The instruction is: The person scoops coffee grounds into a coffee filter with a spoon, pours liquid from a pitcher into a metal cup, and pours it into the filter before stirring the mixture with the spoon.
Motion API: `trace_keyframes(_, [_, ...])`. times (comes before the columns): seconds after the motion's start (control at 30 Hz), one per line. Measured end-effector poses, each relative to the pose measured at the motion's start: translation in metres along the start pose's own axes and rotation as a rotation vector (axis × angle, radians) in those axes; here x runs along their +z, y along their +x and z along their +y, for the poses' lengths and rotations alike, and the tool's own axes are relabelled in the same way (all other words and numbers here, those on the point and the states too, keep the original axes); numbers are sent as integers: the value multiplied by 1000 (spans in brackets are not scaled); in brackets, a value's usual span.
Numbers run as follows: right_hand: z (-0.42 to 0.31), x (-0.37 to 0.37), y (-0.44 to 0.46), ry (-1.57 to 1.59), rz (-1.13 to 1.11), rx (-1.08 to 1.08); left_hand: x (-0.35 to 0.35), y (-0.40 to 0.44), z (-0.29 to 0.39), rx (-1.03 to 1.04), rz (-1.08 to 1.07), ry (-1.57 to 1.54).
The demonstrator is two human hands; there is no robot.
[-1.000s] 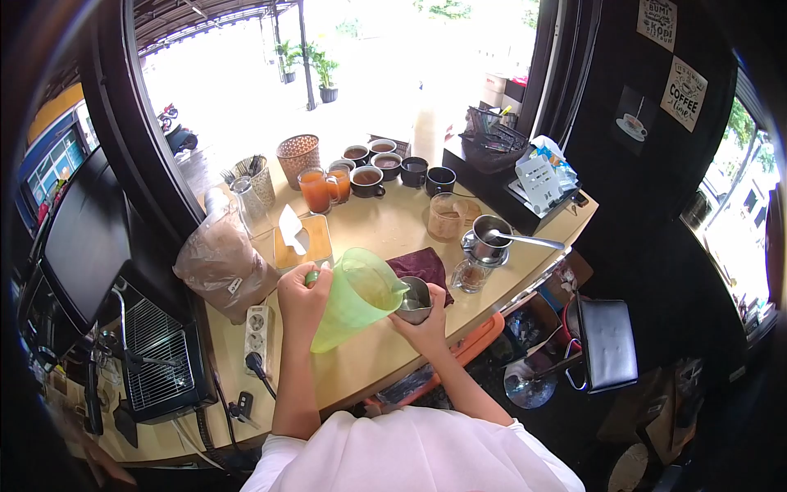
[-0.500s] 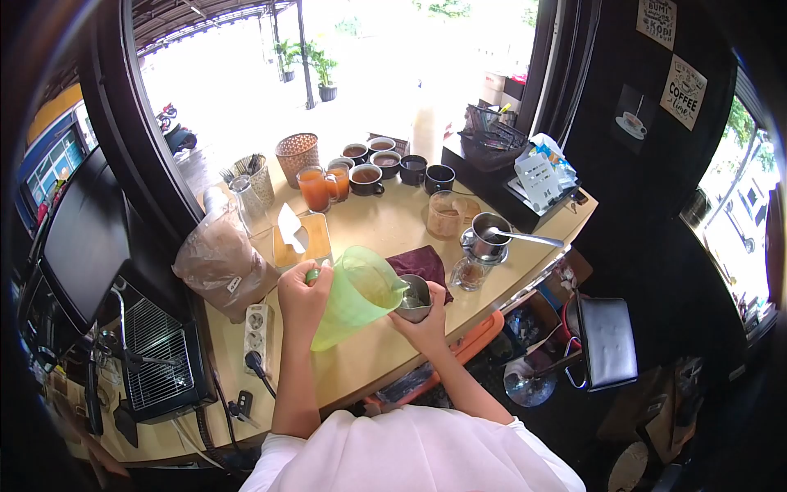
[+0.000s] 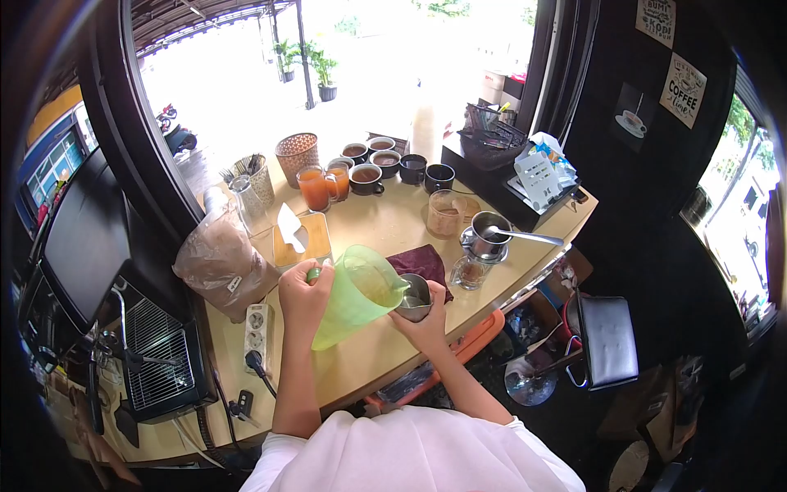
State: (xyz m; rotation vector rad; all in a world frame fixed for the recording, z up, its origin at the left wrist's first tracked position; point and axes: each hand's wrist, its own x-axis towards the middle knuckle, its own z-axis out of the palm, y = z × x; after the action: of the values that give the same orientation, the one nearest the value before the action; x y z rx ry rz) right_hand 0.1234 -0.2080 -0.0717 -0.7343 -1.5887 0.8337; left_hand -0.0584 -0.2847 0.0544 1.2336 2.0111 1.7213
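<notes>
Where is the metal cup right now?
In the head view, the metal cup is near the centre, held in the right hand, at the spout of the green pitcher and beside the dark red cloth.

Green translucent plastic pitcher [image 3: 354,305]: smooth, semi-gloss. Round silver metal cup [image 3: 416,311]: shiny. Dark maroon cloth [image 3: 420,260]: matt. Pale yellow wood-look tabletop [image 3: 381,230]: smooth, faint sheen. White paper tissue [image 3: 288,226]: matt, creased.
</notes>
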Motion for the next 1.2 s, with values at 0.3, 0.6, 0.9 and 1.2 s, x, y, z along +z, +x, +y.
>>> trace_keyframes(0.3, [2, 1, -1, 26, -2, 17, 2, 1, -3, 10, 4, 4])
trace_keyframes(0.6, [4, 1, -1, 25, -2, 13, 2, 1, 0, 2, -2, 20])
trace_keyframes(0.9, [2, 0, 0, 11, 0, 11, 3, 2, -2, 12, 4, 28])
trace_keyframes(1.2, [3, 0, 0, 10, 2, -4, 4, 3, -6, 20, 5, 39])
